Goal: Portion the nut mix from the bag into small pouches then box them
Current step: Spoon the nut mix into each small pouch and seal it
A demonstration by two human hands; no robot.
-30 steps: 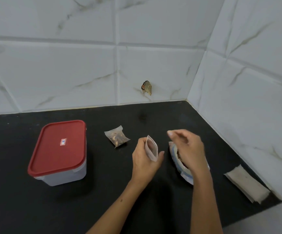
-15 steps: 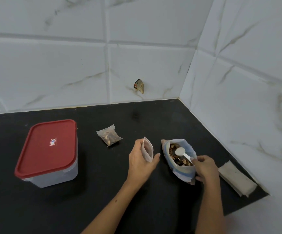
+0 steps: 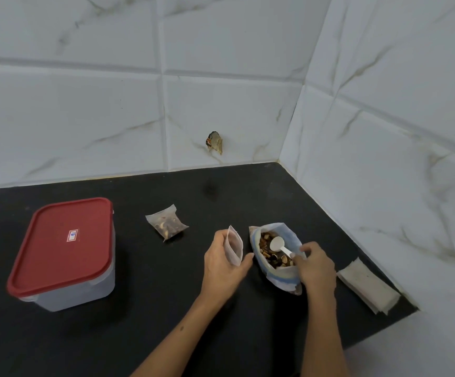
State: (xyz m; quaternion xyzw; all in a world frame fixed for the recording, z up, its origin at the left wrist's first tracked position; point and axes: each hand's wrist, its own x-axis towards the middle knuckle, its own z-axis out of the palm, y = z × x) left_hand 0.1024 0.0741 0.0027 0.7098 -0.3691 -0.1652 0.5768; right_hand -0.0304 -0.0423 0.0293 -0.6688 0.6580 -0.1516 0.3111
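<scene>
2 hands are working side by side at lower centre of the frame: the right hand [image 3: 316, 268] is pinching the handle of a small white scoop [image 3: 280, 246], whose bowl is lying on the nut mix [image 3: 271, 254] inside the open bag [image 3: 278, 270], while the left hand [image 3: 222, 263] is gripping an empty small pouch [image 3: 234, 244] upright, fingers curled round its back and thumb at its lower front edge, its mouth pointing up just beside the bag's left rim. The scoop's bowl is looking pale and unloaded, so the step in hand seems to be scooping a portion for the second pouch. Further left, at mid-frame, 1 filled pouch [image 3: 167, 222] is lying flat on the black counter [image 3: 166, 308], well apart from the hands. At the far left the box [image 3: 66, 254] is sitting with its red lid [image 3: 63, 240] still pressed on, so boxing is not yet begun. At lower right, a stack of flat spare pouches [image 3: 367, 285] is resting near the wall. The next move is calling for digging the bowl under the mix, lifting it level, and carrying it the short way left over the pouch's narrow mouth; whether that mouth is spread open enough I cannot tell, so the left hand's fingers may need to bow it wider before tipping, or nuts may spill onto the counter.
</scene>
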